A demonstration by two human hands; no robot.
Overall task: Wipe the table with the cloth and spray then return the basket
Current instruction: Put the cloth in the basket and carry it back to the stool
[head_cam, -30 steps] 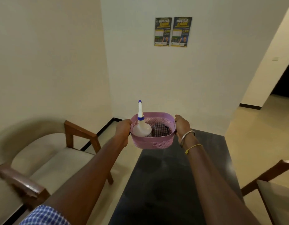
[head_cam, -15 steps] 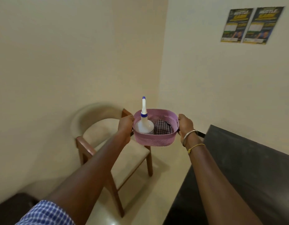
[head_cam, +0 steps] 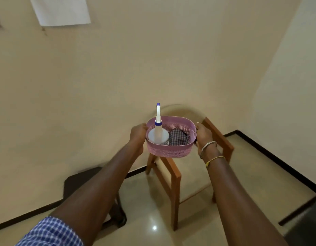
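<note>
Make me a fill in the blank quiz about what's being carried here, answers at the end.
The left hand and right hand hold a basket coloured ____.
Inside it, the spray bottle stands ____ of the checked cloth.
The silver bangle is on the ____ wrist.
The chair beyond the basket has legs of ____.
Missing words: pink, left, right, wood.

Pink perforated basket [head_cam: 168,150], level, held aloft at its short ends between left hand [head_cam: 138,134] and right hand [head_cam: 203,134]. Inside at left, upright white spray bottle [head_cam: 158,134], blue collar and tip, nozzle above the rim. Just beside, at right, crumpled checked cloth [head_cam: 177,138].
</note>
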